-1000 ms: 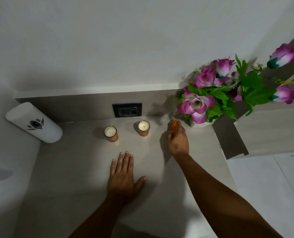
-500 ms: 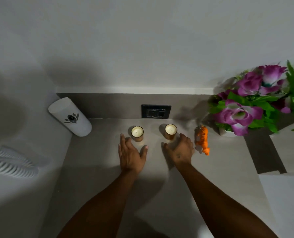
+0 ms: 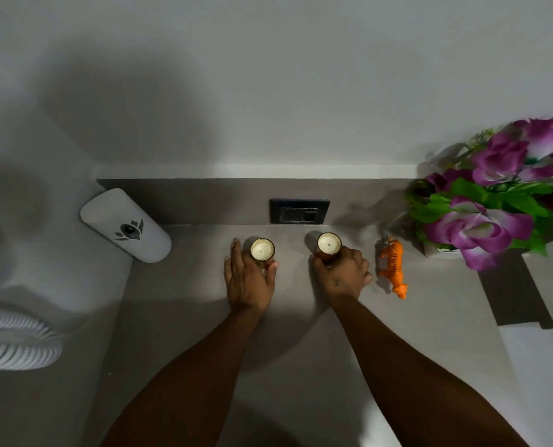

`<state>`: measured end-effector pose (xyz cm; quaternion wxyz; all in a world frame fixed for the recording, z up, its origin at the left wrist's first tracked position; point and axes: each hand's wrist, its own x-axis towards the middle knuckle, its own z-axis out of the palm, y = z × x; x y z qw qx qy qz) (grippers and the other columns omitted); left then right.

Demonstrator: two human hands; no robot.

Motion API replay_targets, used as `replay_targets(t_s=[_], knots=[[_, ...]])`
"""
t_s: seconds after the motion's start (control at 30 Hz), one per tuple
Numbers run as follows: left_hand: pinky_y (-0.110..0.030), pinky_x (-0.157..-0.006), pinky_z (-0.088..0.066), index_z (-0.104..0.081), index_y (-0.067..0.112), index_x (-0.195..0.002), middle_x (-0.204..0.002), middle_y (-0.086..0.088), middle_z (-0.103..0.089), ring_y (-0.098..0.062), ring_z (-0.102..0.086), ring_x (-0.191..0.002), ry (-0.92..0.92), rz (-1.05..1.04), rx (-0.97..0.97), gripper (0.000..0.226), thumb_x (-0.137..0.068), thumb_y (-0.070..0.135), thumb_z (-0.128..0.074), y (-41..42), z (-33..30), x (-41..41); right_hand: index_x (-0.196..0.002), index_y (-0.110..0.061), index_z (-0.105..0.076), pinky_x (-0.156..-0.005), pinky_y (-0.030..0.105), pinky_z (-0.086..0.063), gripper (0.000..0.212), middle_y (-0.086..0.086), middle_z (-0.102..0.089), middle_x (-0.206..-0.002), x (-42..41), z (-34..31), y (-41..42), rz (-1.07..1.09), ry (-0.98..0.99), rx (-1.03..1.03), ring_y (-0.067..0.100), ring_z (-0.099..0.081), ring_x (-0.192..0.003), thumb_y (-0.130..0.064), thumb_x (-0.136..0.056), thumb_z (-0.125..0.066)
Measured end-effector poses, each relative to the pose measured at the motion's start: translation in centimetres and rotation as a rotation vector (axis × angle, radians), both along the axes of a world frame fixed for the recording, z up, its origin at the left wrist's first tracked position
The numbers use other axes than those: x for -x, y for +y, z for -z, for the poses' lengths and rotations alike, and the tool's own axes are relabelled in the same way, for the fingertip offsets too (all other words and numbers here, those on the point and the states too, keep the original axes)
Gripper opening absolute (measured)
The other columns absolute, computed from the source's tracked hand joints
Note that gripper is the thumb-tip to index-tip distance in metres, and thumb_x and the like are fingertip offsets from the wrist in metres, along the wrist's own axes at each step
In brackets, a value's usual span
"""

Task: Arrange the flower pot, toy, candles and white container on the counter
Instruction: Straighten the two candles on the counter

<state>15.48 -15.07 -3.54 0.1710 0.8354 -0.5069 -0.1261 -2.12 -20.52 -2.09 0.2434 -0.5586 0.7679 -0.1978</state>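
Observation:
Two small candles in copper-coloured cups stand side by side near the back of the grey counter [image 3: 301, 317]. My left hand [image 3: 247, 279] cups the left candle [image 3: 262, 250], fingers on its left side and thumb on its right. My right hand [image 3: 341, 274] is wrapped around the base of the right candle [image 3: 329, 244]. An orange toy tiger [image 3: 392, 267] stands just right of my right hand. The flower pot with purple flowers [image 3: 494, 201] sits at the far right. A white container [image 3: 125, 225] with a dark emblem stands in the back left corner.
A dark wall socket [image 3: 299, 211] is set in the backsplash behind the candles. A white ribbed object [image 3: 13, 343] lies at the left edge. A lighter raised surface [image 3: 539, 366] borders the counter on the right.
My right hand let go of the toy tiger, now standing by the flower pot, and moved left onto the right candle. My left hand moved forward off the counter to the left candle.

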Motion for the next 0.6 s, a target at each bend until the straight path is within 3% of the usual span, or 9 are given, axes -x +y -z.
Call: replay_targets(t_s=[0.2,0.6], knots=[[-0.040,-0.125,-0.015,-0.036,-0.001,-0.149,-0.166,-0.016,-0.023,-0.031,-0.021,-0.153,0.021,-0.006,0.004,0.081,-0.095,0.056,-0.059,-0.9,-0.1,-1.3,-0.120,-0.019,-0.062,-0.096,0.045,-0.029,0.057,0.009,-0.057,-0.121,0.5,0.1,-0.5,0.043,-0.007,0.015,0.032,-0.045,-0.113,-0.054,-0.076,-0.070],[-0.040,-0.126,-0.011,-0.028,0.003,-0.153,-0.167,-0.015,-0.018,-0.030,-0.014,-0.154,0.035,0.016,-0.014,0.086,-0.095,0.060,-0.056,-1.0,-0.3,-1.7,-0.124,-0.017,-0.058,-0.102,0.048,-0.030,0.063,0.012,-0.059,-0.124,0.8,-1.0,-0.9,0.027,0.002,0.002,0.035,-0.047,-0.119,-0.053,-0.075,-0.074]])
